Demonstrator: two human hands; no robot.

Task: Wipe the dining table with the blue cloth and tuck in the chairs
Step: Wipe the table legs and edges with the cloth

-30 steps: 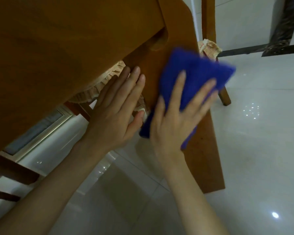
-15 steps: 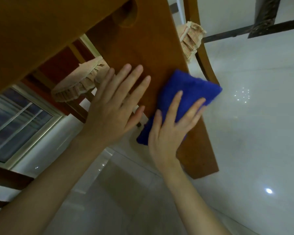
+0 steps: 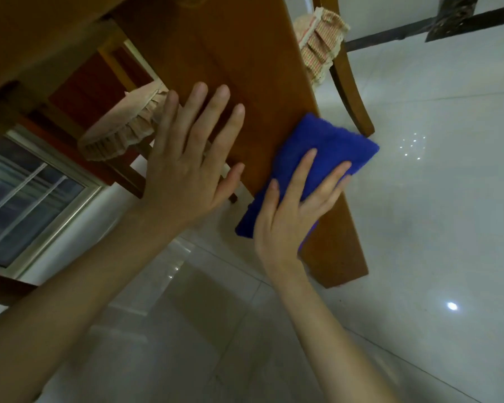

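**Both hands flat on the wooden panel, blue cloth under the right**

The right hand (image 3: 291, 210) lies spread, fingers (image 3: 303, 170) apart and nearly straight, pressing the blue cloth (image 3: 326, 146) flat against a broad wooden panel (image 3: 245, 68) that slants down to the floor. This grip is open: the palm and fingers rest on top of the cloth rather than closing around it. The folded cloth sits on the lower part of the panel; its far corner sticks out past the panel's right edge and its near end hangs off the left edge, below the thumb.

The left hand (image 3: 186, 167) is also splayed wide, holding nothing, its palm flat on the same panel just beside the cloth; the two hands are close but not touching.

Behind the left hand, under the wooden surface (image 3: 35, 30), stands a chair seat with a frilled beige cover (image 3: 120, 132). To the right of the panel, another frilled cover (image 3: 320, 45) hangs on a chair with a curved wooden leg (image 3: 349, 91). A window with a metal frame (image 3: 26, 193) shows at the left. Glossy pale floor tiles (image 3: 434, 228) fill the rest, with a light reflected in them.
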